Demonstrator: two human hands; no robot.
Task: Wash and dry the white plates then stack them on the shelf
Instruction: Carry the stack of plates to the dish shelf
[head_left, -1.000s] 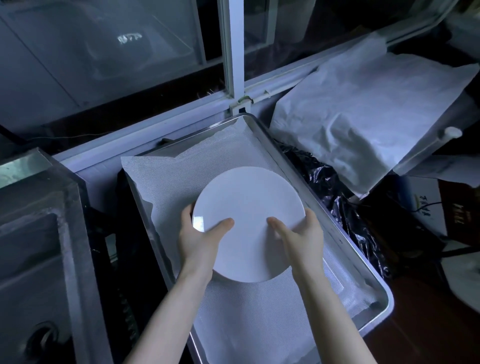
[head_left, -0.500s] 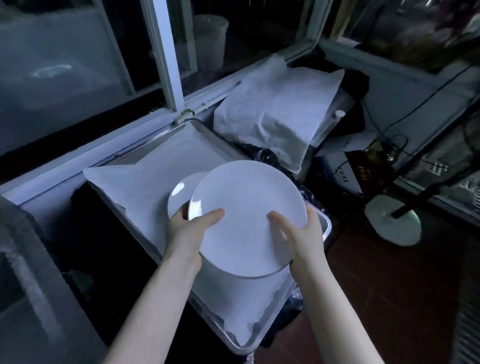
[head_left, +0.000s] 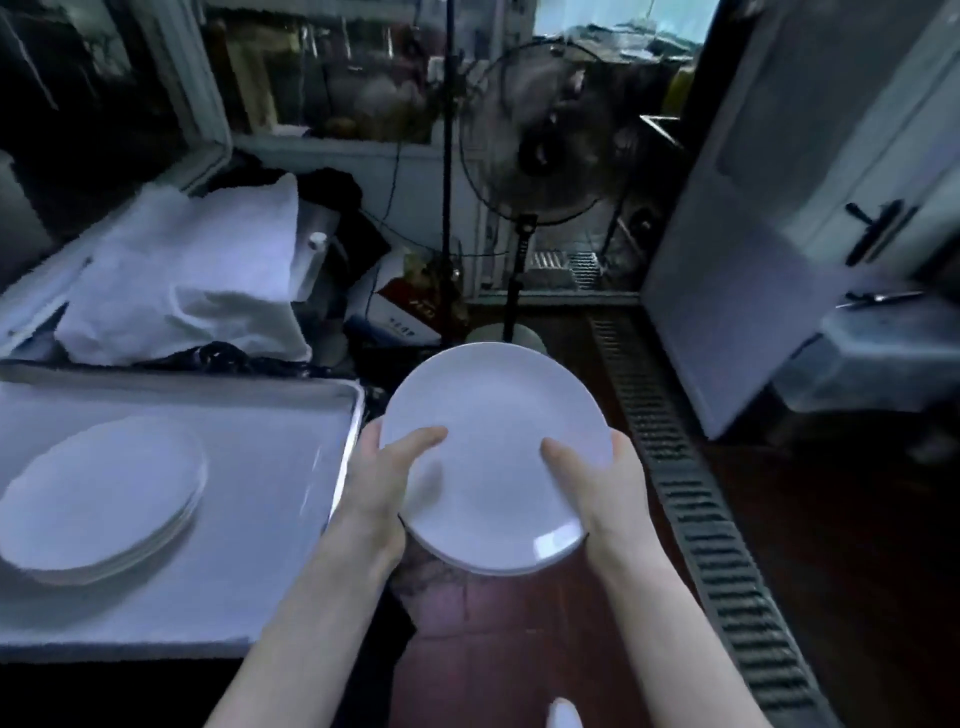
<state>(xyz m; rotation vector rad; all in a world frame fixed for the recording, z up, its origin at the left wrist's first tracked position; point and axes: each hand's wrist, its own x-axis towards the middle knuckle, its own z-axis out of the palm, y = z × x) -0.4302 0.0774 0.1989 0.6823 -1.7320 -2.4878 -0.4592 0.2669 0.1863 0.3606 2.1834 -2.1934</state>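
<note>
I hold a small stack of white plates (head_left: 493, 441) in both hands, out over the red floor to the right of the tray. My left hand (head_left: 382, 478) grips the stack's left rim with the thumb on top. My right hand (head_left: 602, 483) grips the right rim the same way. A second stack of white plates (head_left: 98, 499) lies on the white cloth in the metal tray (head_left: 353, 431) at the left.
Crumpled white sheets (head_left: 192, 280) lie behind the tray. A standing fan (head_left: 540, 135) is straight ahead, its base just beyond the plates. A floor drain grate (head_left: 696, 493) runs along the right. A pale door (head_left: 769, 249) with a handle stands open at the right.
I have turned right and carried the held plates off the tray and out over the floor. The other plates stay behind on the tray cloth.
</note>
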